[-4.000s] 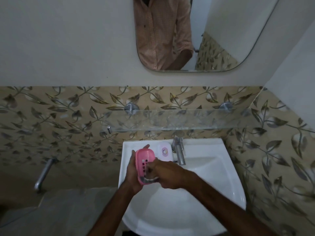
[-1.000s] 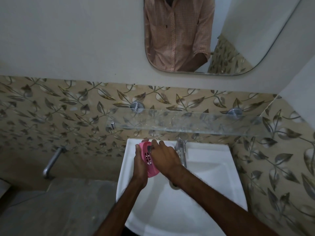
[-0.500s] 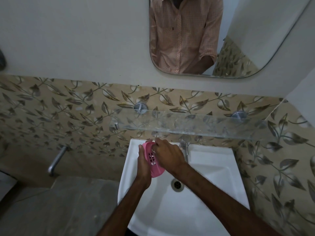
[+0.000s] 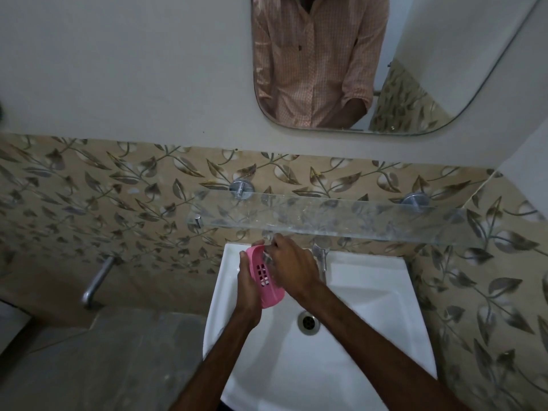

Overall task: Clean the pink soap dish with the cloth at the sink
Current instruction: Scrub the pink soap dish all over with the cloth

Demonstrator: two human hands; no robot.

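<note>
The pink soap dish (image 4: pixel 264 278) is oval, with small drain slots, and stands tilted on its edge over the back left of the white sink (image 4: pixel 370 292). My left hand (image 4: pixel 248 287) cups it from the left and behind. My right hand (image 4: pixel 292 269) presses a small pale cloth (image 4: pixel 267 256) against the inside of the dish near its top end. Only a sliver of the cloth shows between my fingers; the remainder is hidden under the hand.
A chrome tap (image 4: pixel 321 256) rises at the sink's back edge just right of my right hand. The drain (image 4: pixel 308 321) lies in the basin's middle. A glass shelf (image 4: pixel 326 216) juts out above the sink. A metal spout (image 4: pixel 96 280) sticks from the tiled wall at left.
The dish has stayed upright in my left hand while my right hand with the cloth slid from its lower end up to its top end. The camera view has shifted slightly left.
</note>
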